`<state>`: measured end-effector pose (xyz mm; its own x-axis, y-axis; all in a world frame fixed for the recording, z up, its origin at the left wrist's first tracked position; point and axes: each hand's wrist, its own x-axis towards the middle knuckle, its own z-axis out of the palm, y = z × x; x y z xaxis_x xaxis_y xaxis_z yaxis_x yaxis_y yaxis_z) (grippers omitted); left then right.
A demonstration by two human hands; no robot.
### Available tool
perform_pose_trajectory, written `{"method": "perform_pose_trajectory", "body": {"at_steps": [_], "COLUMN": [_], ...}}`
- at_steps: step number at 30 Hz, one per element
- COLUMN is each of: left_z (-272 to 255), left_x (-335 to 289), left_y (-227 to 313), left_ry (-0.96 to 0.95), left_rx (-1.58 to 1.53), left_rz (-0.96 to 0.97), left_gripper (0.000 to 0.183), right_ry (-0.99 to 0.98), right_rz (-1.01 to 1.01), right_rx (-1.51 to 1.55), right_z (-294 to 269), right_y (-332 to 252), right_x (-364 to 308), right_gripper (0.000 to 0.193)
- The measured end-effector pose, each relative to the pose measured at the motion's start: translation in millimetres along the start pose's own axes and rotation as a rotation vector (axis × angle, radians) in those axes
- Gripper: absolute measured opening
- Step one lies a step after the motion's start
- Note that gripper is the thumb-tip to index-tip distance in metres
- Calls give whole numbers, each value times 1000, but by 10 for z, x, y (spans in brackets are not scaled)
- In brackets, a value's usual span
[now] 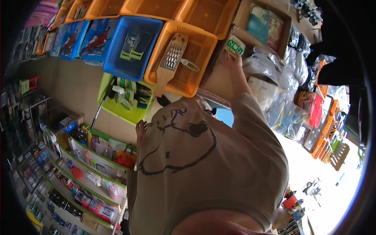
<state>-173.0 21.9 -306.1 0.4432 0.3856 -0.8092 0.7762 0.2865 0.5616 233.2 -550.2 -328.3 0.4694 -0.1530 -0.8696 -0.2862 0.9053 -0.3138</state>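
My right hand reaches forward, its fingers closed on a small green-and-white packet at the edge of a cardboard box. My left hand hangs low by my side with loosely parted fingers and nothing visible in it. Just beyond it stands a lime-green basket with several similar green-and-white packets and a black-handled tool leaning out. An orange basket ahead holds a wooden-framed grater and a small white looped item.
Beside the orange basket is a blue basket with packaged green-handled items. More orange baskets line the back. Plastic-wrapped goods crowd the right. Stocked shelves curve along the left, and tiled floor shows between.
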Motion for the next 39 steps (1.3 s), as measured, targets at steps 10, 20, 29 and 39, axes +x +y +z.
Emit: {"method": "perform_pose_trajectory", "body": {"at_steps": [10,20,29,39], "left_z": [-22,480,991,346], "left_x": [-539,-562,-1079,-1148], "left_y": [-659,357,2073,2152], "left_ry": [203,373,-502,-514], "left_rx": [4,-332,-187,-677], "left_rz": [-105,221,455,255], "left_gripper": [34,31,40,54], "right_ry": [105,99,-596,-1095], "right_rz": [-50,-213,-261,-211], "right_rx": [-58,-2,-284,-1138], "right_z": [-261,336,695,800], "right_y": [-425,-101,939,2749], "right_x": [788,-680,-2610,-3717], "right_gripper": [41,34,43,49]}}
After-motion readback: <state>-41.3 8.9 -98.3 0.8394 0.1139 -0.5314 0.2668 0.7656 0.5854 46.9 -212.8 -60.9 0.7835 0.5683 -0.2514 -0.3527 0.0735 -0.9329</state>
